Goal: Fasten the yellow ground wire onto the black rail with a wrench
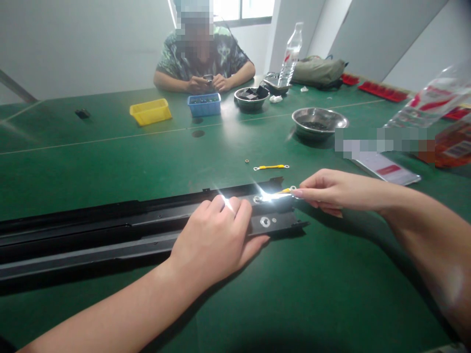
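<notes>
A long black metal rail (pixel 147 220) lies across the table, its channelled end to the right. My left hand (pixel 213 235) presses down on it near that end, fingers bent over the top and thumb along the near side. My right hand (pixel 324 191) pinches a shiny metal wrench (pixel 274 197), whose far end reaches a nut or stud on the rail; glare hides part of it. A yellow wire (pixel 283 191) with a ring terminal lies just behind the wrench, close to my right fingertips. Nearer me, the rail shows a round hole (pixel 265 222) with a bright rim.
Behind the rail lie a second yellow wire (pixel 271 167) and a small nut (pixel 247 161). Farther back stand a yellow bin (pixel 150 113), a blue bin (pixel 204 106) and metal bowls (pixel 319 122). A bottle (pixel 430 100) stands at right. Across the table sits a person (pixel 204 59).
</notes>
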Demonstrator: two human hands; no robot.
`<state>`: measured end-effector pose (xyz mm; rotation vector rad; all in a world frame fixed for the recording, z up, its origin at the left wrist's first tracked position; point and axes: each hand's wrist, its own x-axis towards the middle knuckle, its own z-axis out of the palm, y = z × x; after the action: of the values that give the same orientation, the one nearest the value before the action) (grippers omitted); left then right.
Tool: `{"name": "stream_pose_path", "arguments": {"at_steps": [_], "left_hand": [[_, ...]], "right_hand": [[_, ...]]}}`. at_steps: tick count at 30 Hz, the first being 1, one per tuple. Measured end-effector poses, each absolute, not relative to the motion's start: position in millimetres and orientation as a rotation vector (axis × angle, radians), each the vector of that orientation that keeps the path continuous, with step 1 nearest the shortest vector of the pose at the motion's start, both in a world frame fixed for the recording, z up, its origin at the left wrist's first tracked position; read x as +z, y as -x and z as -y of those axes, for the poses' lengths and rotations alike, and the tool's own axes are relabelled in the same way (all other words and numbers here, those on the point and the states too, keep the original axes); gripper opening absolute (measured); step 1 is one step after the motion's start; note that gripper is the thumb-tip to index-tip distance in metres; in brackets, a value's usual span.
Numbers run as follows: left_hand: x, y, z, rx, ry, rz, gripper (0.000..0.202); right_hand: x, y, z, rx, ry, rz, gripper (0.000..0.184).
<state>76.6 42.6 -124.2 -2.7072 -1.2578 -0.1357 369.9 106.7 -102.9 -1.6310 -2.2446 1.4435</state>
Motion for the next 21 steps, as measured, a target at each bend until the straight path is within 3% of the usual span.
{"name": "stream_pose_path", "arguments": {"at_steps": [7, 15, 21], "left_hand": [[-123.6, -77.4, -43.0, -0.145, 2.701, 1.262, 0.049], [-122.6, -76.9, -42.6, -0.132, 2.697, 1.266, 0.048], [-121.8, -76.8, -42.6, -0.119, 2.701, 1.275, 0.048]], "right_hand": [[-98.7, -367.5, -105.5, 1.430, 1.662, 2.145, 0.055], [-102.7, -359.4, -106.5, 1.129, 1.546, 1.843, 0.055], [-109.7, -352.2, -105.0, 1.092, 1.432, 1.875, 0.054]]}}
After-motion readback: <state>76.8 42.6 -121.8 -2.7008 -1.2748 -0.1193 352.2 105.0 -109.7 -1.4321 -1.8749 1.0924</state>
